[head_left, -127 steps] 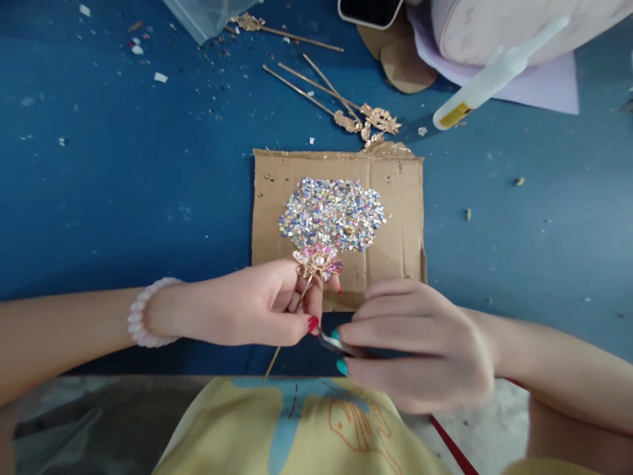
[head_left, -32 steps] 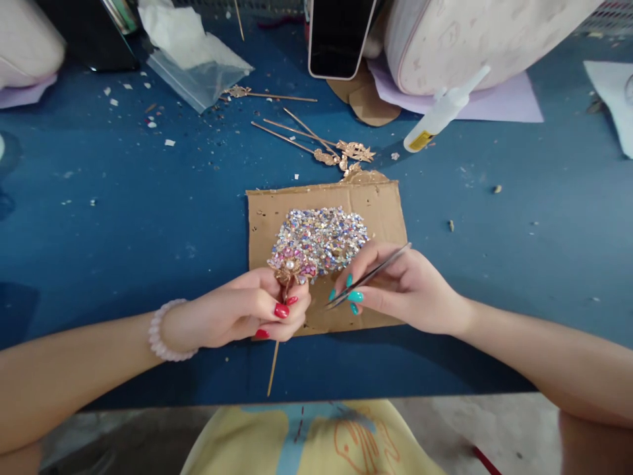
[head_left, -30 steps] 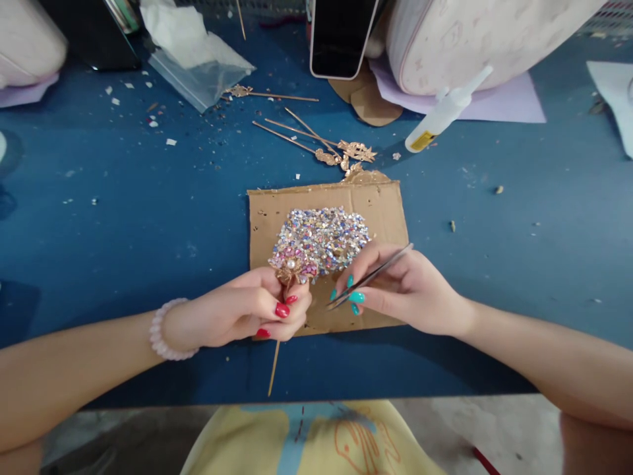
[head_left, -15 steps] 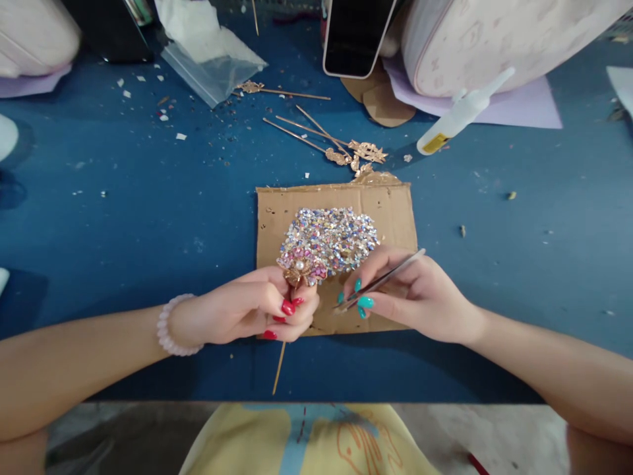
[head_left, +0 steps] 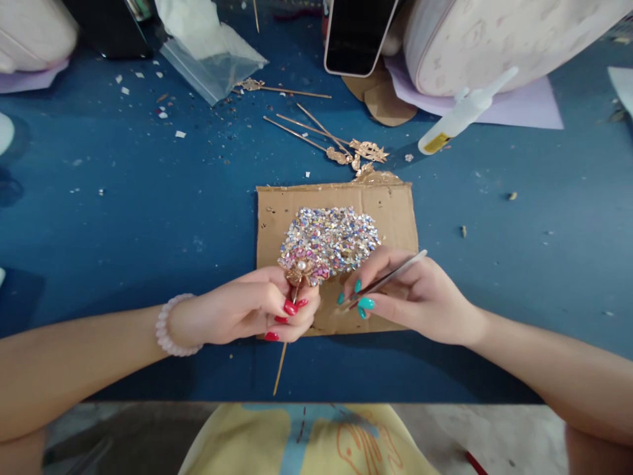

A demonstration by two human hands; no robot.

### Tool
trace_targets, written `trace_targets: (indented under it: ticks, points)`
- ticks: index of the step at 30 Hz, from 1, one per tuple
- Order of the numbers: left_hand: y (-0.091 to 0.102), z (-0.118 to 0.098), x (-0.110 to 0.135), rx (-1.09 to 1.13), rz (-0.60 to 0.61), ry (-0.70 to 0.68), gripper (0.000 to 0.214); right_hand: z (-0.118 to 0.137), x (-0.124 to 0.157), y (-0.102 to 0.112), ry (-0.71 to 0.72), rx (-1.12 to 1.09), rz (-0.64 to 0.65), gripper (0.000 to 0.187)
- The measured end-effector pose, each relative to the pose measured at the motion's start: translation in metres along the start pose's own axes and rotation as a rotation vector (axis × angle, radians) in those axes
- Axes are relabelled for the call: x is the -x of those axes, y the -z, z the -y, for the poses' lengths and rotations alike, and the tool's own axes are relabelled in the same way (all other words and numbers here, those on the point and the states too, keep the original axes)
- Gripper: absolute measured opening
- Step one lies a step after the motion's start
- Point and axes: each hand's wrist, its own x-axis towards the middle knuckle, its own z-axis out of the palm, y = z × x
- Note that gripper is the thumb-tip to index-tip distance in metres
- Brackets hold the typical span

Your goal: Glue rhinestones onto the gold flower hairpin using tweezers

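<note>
My left hand (head_left: 267,307) pinches the stem of a gold hairpin (head_left: 300,269), its ornament set with pink stones and a pearl. The thin stem comes out below my fingers and points down toward the table edge. My right hand (head_left: 410,293) is closed around a pair of slim tweezers (head_left: 383,280), tips pointing left over the cardboard. Whether the tips hold anything is too small to tell. Behind both hands, a heap of small glittering rhinestones (head_left: 331,237) covers part of a cardboard sheet (head_left: 395,211); the hairpin's head overlaps the heap's near left edge.
Several gold hairpins (head_left: 341,148) lie just beyond the cardboard. Farther right a white glue bottle (head_left: 459,119) leans near a phone (head_left: 359,33) and a pale pink bag (head_left: 494,39). At the back left lies a clear plastic bag (head_left: 210,66), with scraps scattered on the blue table (head_left: 148,231).
My left hand and the hairpin have shifted very slightly to the right, and the ornament is tilted a little. My right hand with the tweezers looks almost still.
</note>
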Motion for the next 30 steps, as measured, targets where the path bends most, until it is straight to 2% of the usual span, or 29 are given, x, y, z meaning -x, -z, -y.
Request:
trace_targets:
  ticks: [18, 30]
  points:
    - [0.003, 0.0006, 0.0018, -0.009, 0.037, -0.005, 0.008, 0.0036, -0.0001, -0.0007, -0.017, 0.042, 0.002, 0.027]
    - [-0.0019, -0.0024, 0.0009, -0.166, -0.043, 0.054, 0.017, 0.0036, -0.0003, -0.0003, -0.003, 0.045, 0.004, 0.027]
